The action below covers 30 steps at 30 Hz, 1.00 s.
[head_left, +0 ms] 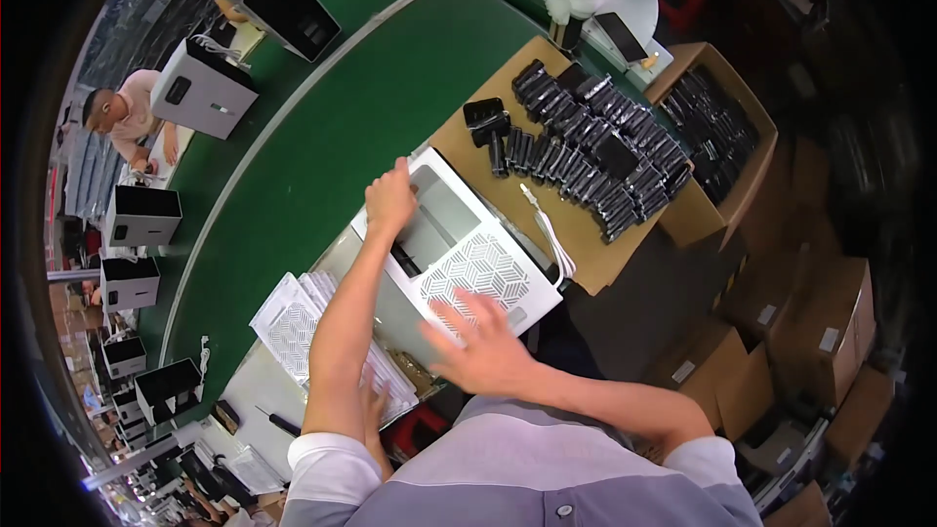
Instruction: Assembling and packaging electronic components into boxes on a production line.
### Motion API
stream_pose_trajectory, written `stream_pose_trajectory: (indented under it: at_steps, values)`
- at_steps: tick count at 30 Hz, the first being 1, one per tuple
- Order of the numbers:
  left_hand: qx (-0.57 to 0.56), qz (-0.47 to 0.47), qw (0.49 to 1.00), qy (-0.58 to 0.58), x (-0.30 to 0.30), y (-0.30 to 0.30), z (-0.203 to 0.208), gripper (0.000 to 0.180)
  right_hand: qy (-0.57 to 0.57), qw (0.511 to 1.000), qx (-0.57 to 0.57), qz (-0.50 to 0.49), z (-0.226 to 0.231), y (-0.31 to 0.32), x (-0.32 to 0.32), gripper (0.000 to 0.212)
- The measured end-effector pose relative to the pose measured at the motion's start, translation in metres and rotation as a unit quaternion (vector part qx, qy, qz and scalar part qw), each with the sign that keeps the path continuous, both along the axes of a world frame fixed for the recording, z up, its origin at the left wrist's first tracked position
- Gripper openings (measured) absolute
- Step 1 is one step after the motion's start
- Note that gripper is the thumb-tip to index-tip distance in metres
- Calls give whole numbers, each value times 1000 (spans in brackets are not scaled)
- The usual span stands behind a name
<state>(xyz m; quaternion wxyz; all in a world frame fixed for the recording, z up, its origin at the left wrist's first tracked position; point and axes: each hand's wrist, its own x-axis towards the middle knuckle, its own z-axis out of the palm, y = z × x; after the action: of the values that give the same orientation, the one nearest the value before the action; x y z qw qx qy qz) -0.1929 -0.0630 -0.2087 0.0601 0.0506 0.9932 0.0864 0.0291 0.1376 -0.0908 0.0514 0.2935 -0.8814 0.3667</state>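
Observation:
A white appliance housing with a slatted geometric grille and an open recess lies at an angle in front of me. My left hand is closed on its far-left edge, fingers curled over the rim. Over the near side of the grille is my right hand, its fingers spread and slightly blurred, holding nothing; I cannot tell whether it touches the surface. A white power cord with a plug trails from the housing's right side onto cardboard.
Stacked white grille panels lie left, another person's hand beside them. Many black wrapped parts cover a cardboard sheet at right, near an open carton. Finished-looking units line the green conveyor. A screwdriver lies lower left.

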Motion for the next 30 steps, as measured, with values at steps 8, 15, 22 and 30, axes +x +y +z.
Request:
stream_pose_trajectory:
  at_steps: [8,15,22,30]
  values:
    - [-15,2,1000,-17,-9,7,11,41,26,975,67,210,-100,-25,33,80]
    - [6,6,1000,-2,0,6,13,63,-132,990,-16,41,-54,49,5,65]
    - [176,-166,963,120,133,80,72,18,-37,940,-90,-327,-103,221,-42,11]
    - [9,-121,987,-106,246,154,68,31,11,972,19,-234,-122,295,-167,16]
